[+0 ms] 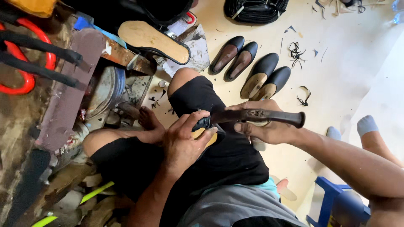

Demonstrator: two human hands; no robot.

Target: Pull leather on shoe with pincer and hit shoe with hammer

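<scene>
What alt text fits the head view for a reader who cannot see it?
A seated person's left hand presses a shoe on their lap while the right hand grips a dark-handled tool against it. Four black shoes lie on the floor beyond.

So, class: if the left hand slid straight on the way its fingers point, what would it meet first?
The left hand points right, toward the right hand holding the tool. It would probably meet those fingers first, just past the shoe it grips; depth is hard to judge.
</scene>
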